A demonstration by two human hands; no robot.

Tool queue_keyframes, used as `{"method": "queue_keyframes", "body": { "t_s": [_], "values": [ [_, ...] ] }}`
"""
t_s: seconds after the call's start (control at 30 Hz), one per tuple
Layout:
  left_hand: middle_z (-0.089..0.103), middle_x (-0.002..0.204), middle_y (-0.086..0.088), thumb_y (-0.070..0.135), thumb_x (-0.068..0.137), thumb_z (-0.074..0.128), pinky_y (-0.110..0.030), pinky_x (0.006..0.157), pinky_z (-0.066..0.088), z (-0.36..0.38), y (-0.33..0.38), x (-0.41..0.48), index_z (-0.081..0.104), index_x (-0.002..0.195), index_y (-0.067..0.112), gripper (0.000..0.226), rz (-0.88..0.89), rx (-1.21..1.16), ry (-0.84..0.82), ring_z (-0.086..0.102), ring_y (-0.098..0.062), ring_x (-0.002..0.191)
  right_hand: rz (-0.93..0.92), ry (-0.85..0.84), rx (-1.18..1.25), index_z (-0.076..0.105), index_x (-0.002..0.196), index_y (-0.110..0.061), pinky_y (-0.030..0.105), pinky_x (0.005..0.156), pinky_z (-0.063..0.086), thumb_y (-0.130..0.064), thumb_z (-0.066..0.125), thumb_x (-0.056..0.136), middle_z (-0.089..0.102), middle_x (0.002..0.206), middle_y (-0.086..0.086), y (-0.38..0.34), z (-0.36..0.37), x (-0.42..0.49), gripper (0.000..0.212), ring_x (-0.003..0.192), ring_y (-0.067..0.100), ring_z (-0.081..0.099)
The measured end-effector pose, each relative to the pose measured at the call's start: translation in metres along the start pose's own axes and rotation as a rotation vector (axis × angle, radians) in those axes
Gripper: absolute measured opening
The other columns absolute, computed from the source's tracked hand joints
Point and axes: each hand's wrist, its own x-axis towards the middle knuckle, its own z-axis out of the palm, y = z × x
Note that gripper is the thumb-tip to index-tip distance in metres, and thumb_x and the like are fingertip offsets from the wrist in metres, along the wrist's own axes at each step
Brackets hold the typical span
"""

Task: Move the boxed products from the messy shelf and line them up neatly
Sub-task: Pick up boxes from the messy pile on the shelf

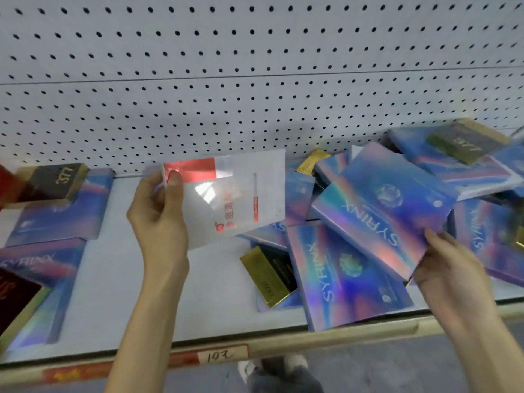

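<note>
My left hand (158,211) holds a white box with a red band (226,194) by its left end, lifted above the white shelf (107,279). My right hand (445,265) grips the lower right corner of a holographic blue-pink box (382,205), tilted on top of a jumbled pile of like boxes. Another holographic box (343,276) lies below it near the shelf's front edge. A gold and black box (269,275) pokes out of the pile. At the left, holographic boxes (62,208) lie flat with a gold and black box (54,181) on top.
A white pegboard (255,66) backs the shelf. The front rail carries a handwritten price tag (222,355) and a red label (76,374). A dark red box (14,302) sits at the far left. My shoes (272,367) show on the floor below.
</note>
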Motion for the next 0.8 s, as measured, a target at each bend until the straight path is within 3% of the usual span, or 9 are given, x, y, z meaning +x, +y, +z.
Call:
{"method": "queue_keyframes", "body": {
  "t_s": [0.1, 0.17, 0.23, 0.37, 0.47, 0.57, 0.63, 0.73, 0.8],
  "values": [
    [0.06, 0.077, 0.01, 0.05, 0.082, 0.056, -0.031, 0.066, 0.044, 0.001, 0.02, -0.011, 0.062, 0.084, 0.032, 0.019, 0.086, 0.025, -0.019, 0.052, -0.011, 0.072, -0.056, -0.029, -0.047, 0.064, 0.099, -0.02, 0.021, 0.076, 0.057, -0.006, 0.037, 0.099, 0.073, 0.1, -0.007, -0.014, -0.015, -0.017, 0.03, 0.091, 0.006, 0.069],
    [0.06, 0.069, 0.016, 0.042, 0.089, 0.054, -0.018, 0.058, 0.041, 0.008, 0.036, -0.024, 0.06, 0.088, 0.025, 0.019, 0.16, 0.014, -0.054, 0.049, 0.0, 0.064, -0.098, -0.031, -0.082, 0.063, 0.108, -0.018, 0.019, 0.076, 0.056, -0.004, 0.035, 0.1, 0.074, 0.102, -0.008, -0.023, -0.03, -0.027, 0.032, 0.093, 0.004, 0.069],
    [0.057, 0.068, 0.014, 0.032, 0.096, 0.051, -0.015, 0.053, 0.039, 0.017, 0.05, -0.042, 0.057, 0.086, 0.018, 0.018, 0.178, -0.023, -0.066, 0.047, 0.002, 0.06, -0.122, -0.035, -0.099, 0.062, 0.119, -0.016, 0.025, 0.084, 0.056, -0.006, 0.038, 0.099, 0.071, 0.113, -0.004, -0.031, -0.053, -0.036, 0.033, 0.1, 0.01, 0.068],
    [0.056, 0.076, 0.009, 0.039, 0.092, 0.051, -0.023, 0.058, 0.039, 0.045, 0.082, -0.095, 0.058, 0.078, 0.027, 0.019, 0.188, -0.062, -0.123, 0.047, -0.006, 0.067, -0.197, 0.016, -0.139, 0.063, 0.116, -0.019, 0.018, 0.074, 0.056, -0.009, 0.04, 0.099, 0.073, 0.104, -0.01, -0.059, -0.103, -0.058, 0.03, 0.088, 0.003, 0.068],
    [0.055, 0.079, 0.002, 0.044, 0.089, 0.05, -0.035, 0.062, 0.038, 0.072, 0.097, -0.154, 0.055, 0.084, 0.028, 0.018, 0.205, -0.059, -0.2, 0.046, -0.018, 0.073, -0.252, 0.036, -0.156, 0.065, 0.101, -0.023, 0.013, 0.063, 0.053, -0.008, 0.04, 0.1, 0.073, 0.085, -0.018, -0.081, -0.15, -0.079, 0.029, 0.074, -0.004, 0.067],
    [0.052, 0.079, -0.006, 0.04, 0.092, 0.048, -0.037, 0.062, 0.037, 0.098, 0.099, -0.22, 0.051, 0.091, 0.02, 0.019, 0.263, -0.067, -0.23, 0.045, -0.02, 0.072, -0.264, 0.039, -0.155, 0.064, 0.093, -0.021, 0.013, 0.056, 0.052, -0.008, 0.043, 0.099, 0.073, 0.074, -0.017, -0.103, -0.211, -0.098, 0.025, 0.064, -0.004, 0.066],
    [0.051, 0.077, -0.001, 0.036, 0.094, 0.046, -0.038, 0.063, 0.036, 0.115, 0.094, -0.26, 0.051, 0.087, 0.026, 0.013, 0.268, -0.061, -0.215, 0.044, -0.021, 0.073, -0.224, 0.025, -0.178, 0.066, 0.094, -0.017, 0.015, 0.054, 0.053, -0.01, 0.047, 0.097, 0.074, 0.075, -0.011, -0.117, -0.253, -0.107, 0.02, 0.062, 0.001, 0.067],
    [0.052, 0.077, 0.006, 0.039, 0.09, 0.052, -0.038, 0.069, 0.035, 0.147, 0.087, -0.319, 0.058, 0.082, 0.03, 0.014, 0.223, -0.077, -0.204, 0.043, -0.02, 0.078, -0.136, -0.025, -0.244, 0.065, 0.097, -0.013, 0.018, 0.05, 0.052, -0.013, 0.059, 0.084, 0.074, 0.075, -0.003, -0.134, -0.32, -0.122, 0.014, 0.058, 0.009, 0.068],
    [0.051, 0.076, 0.01, 0.042, 0.088, 0.054, -0.037, 0.07, 0.034, 0.168, 0.082, -0.354, 0.061, 0.079, 0.034, 0.015, 0.191, -0.064, -0.215, 0.042, -0.019, 0.08, -0.075, -0.034, -0.25, 0.064, 0.097, -0.012, 0.019, 0.048, 0.052, -0.015, 0.068, 0.067, 0.074, 0.073, -0.001, -0.147, -0.363, -0.134, 0.031, 0.055, 0.011, 0.068]
  ]
}}
